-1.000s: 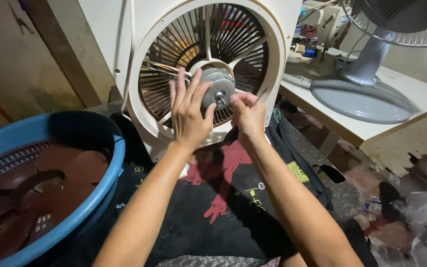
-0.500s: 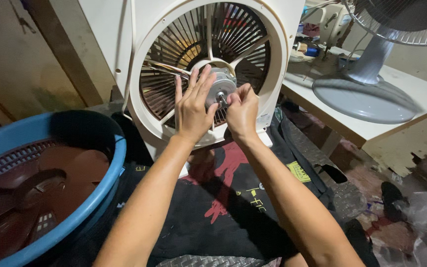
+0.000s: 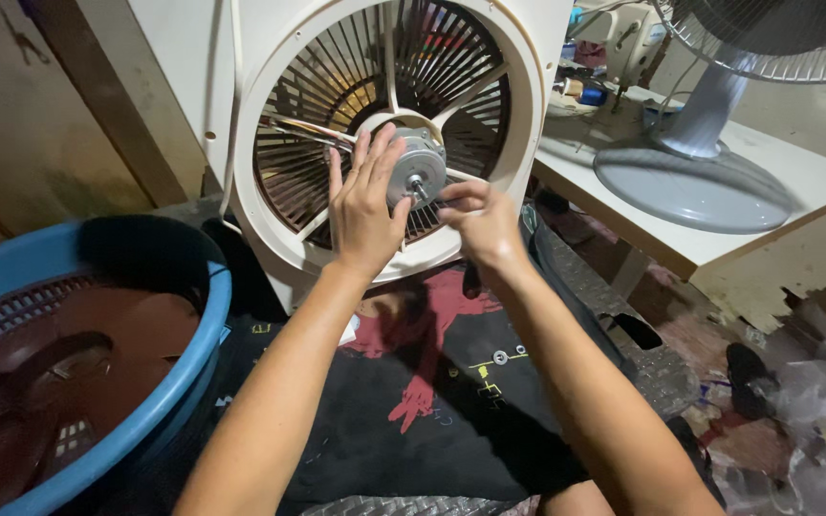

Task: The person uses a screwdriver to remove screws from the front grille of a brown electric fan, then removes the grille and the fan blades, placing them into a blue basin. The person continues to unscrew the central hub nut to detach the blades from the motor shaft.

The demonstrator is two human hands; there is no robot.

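**Two bare hands working at the motor of a stripped box fan**

A cream box fan housing (image 3: pixel 241 57) is standing upright on a black printed cloth (image 3: pixel 432 401), its blades removed. At the hub, a small silver motor (image 3: pixel 415 167) is sitting with its thin shaft pointing toward the viewer. The left hand (image 3: pixel 363 212) is lying flat and open against the motor's left side, fingers spread, bracing rather than gripping. The right hand (image 3: pixel 482 222) is hovering just right of the shaft with fingers curled; whether it is pinching anything cannot be told. The motor looks dense, rigid metal, best held around its round casing; the plastic ribs look thin and breakable. A blue basin (image 3: pixel 188 354) holding brown fan parts is sitting at left.
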